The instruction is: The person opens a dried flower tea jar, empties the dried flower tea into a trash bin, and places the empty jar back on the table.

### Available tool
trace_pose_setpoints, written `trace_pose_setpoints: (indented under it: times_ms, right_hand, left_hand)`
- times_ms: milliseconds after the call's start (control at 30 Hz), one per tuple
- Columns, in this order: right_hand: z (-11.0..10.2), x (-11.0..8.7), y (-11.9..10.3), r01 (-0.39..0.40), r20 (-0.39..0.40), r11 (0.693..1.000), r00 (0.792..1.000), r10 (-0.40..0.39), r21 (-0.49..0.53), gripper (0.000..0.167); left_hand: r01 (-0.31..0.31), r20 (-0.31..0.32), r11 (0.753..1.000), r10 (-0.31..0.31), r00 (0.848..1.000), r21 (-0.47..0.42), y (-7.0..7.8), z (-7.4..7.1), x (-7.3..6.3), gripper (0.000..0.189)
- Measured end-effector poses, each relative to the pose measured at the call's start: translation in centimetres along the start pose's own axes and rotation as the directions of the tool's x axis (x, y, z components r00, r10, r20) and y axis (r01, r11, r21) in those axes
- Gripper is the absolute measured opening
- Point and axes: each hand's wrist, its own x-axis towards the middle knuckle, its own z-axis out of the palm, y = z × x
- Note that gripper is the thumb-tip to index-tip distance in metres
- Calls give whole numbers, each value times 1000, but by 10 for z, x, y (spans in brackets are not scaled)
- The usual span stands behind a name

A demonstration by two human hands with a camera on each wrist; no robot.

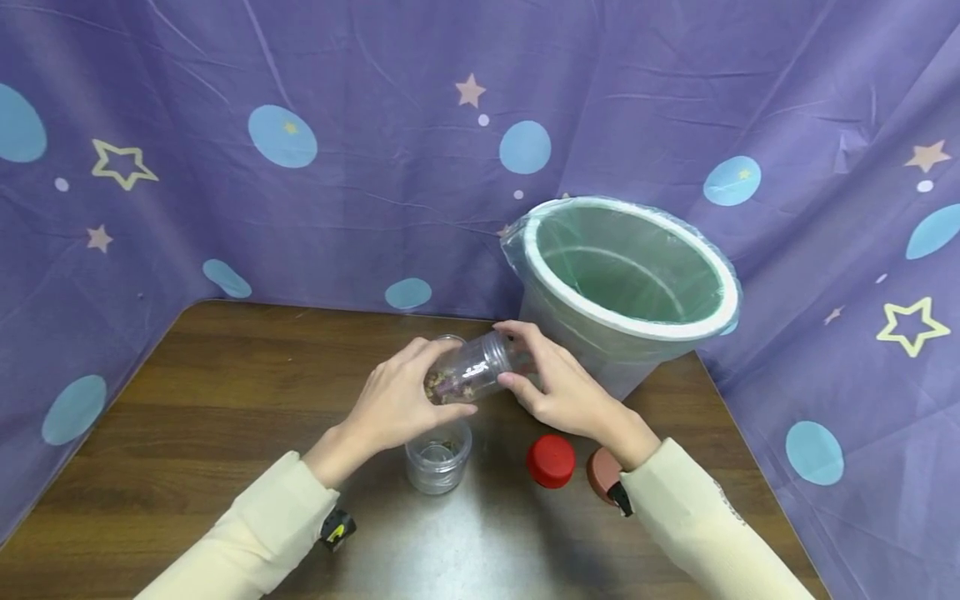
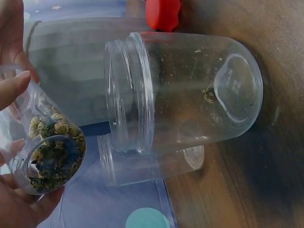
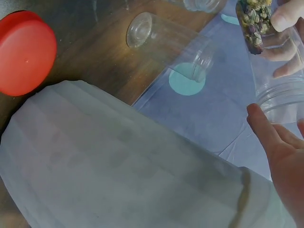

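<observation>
A clear jar (image 1: 474,367) is held tilted above the table between both hands. My left hand (image 1: 393,392) grips its base end, where dried flowers (image 2: 54,147) in yellow and purple are gathered. At the threaded mouth, my right hand (image 1: 562,383) holds the jar with thumb and fingers on opposite sides. Just below the left hand stands a wider open clear jar (image 1: 437,471), with a few dried bits inside, seen large in the left wrist view. A narrower clear jar (image 3: 171,42) stands behind, mostly hidden by the left hand in the head view.
A tall pale bin (image 1: 585,367) with a green liner stands at the back right, close to the right hand. A red lid (image 1: 551,461) and a pinkish lid (image 1: 602,475) lie by the right forearm. Purple curtain (image 1: 360,167) surrounds the wooden table (image 1: 247,375).
</observation>
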Motion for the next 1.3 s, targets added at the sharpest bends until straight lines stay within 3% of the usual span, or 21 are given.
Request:
trace_pose_setpoints:
  times_ms: [133,300,400,600,700,800,933,1133,1300]
  right_hand:
    - [-2,1,-3,-50,-19,998,999,51,33,63]
    - [-5,5,-9,-204,-57,979,978,203,-14,65]
    - [-9,8,-11,-324,-32,946,946,323,-34,60]
    - [-14,13,-12,-513,115,859,852,511,-13,68]
    - [-12,14,-12,-549,133,836,827,546,-19,73]
    - [-9,15,-13,-567,124,824,817,563,-11,74]
    - [-6,16,-13,-548,93,836,831,548,-27,72]
    - [-8,16,-12,-435,62,898,897,438,-68,57]
    - [-10,14,-10,-358,54,932,931,361,-54,50]
  left_hand:
    - [-11,-8,1000,11,1000,-6,2,-1,0,80]
    - [-72,-57,996,74,996,45,3,1,-1,81]
    - [-104,-94,992,111,989,77,2,3,-1,82]
    - [-160,-141,980,176,974,120,1,6,0,80]
    - [-175,-147,975,195,970,137,0,7,-1,80]
    - [-175,-146,973,197,970,147,1,7,-1,80]
    - [-161,-145,976,182,972,147,2,7,-1,80]
    - [-107,-123,988,120,985,107,4,6,-2,82]
    - [-29,-68,999,30,997,16,6,3,-3,83]
